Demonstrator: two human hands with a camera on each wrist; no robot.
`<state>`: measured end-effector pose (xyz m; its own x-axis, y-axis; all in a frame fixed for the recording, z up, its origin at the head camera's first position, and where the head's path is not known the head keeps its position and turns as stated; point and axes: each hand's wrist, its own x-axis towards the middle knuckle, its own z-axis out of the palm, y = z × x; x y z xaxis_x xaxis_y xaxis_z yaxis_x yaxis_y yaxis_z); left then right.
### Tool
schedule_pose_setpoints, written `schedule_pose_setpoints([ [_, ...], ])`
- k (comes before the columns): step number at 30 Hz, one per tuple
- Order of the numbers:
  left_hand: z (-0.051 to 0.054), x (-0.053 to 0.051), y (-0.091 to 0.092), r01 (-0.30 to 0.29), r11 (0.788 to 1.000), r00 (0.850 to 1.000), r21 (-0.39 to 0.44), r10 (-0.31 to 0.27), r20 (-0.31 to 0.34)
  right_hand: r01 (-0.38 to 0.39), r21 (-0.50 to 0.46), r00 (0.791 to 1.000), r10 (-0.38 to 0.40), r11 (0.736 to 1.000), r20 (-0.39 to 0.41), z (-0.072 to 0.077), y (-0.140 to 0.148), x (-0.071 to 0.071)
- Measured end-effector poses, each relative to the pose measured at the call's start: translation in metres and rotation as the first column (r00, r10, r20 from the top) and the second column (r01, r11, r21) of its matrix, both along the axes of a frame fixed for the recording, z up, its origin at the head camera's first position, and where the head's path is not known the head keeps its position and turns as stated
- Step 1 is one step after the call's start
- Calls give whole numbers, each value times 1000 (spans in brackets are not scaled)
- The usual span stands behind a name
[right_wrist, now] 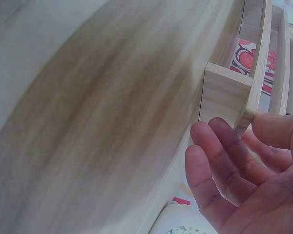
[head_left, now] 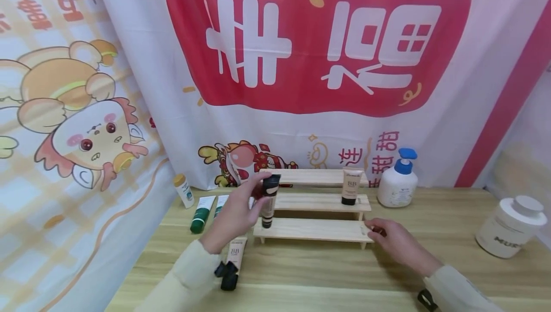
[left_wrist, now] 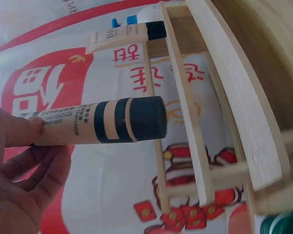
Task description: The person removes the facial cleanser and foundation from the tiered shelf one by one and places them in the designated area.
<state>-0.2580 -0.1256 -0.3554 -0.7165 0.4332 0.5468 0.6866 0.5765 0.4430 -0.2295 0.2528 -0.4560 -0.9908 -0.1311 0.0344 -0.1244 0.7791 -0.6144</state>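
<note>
Just left of the frame's centre, the left hand is pinching a beige cosmetic tube with a dark cap, its thumb and fingers closing on the end away from the cap. The tube is pointing cap-down before the left end of a three-tier wooden rack; whether its cap is touching the lowest shelf cannot be told. At centre right, the right hand is gripping the right end of that shelf between thumb and forefinger, the remaining fingers curling loosely beside it. A BB cream tube is standing on its black cap at the right of the middle shelf. A blue-headed pump bottle is standing right of the rack, and a white jar is occupying the far right. Left of centre, a green-capped tube is lying on the tabletop.
</note>
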Motion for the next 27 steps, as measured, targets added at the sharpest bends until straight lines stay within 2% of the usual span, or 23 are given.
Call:
schedule_pose_setpoints([
  [7,5,22,-61,-37,996,998,-77,41,52,-15,6,1000,15,1000,-11,-4,1,-1],
  [10,1,30,-85,-77,990,988,-115,91,122,-14,26,1000,15,1000,-24,-4,1,-2],
  [13,-7,35,-103,-112,981,958,-158,149,246,-12,49,999,15,999,-50,-3,1,-1],
  [17,-20,37,-118,-126,963,896,-239,214,389,-16,65,996,22,998,-86,-1,1,0],
  [20,-33,35,-125,-91,953,865,-288,219,451,-21,60,995,27,998,-100,-1,0,1],
  [24,-53,31,-133,-43,949,826,-311,209,524,-21,48,994,26,999,-104,0,-1,2],
  [27,-67,29,-137,-57,949,792,-310,232,565,-19,43,995,23,999,-97,0,-2,2],
])
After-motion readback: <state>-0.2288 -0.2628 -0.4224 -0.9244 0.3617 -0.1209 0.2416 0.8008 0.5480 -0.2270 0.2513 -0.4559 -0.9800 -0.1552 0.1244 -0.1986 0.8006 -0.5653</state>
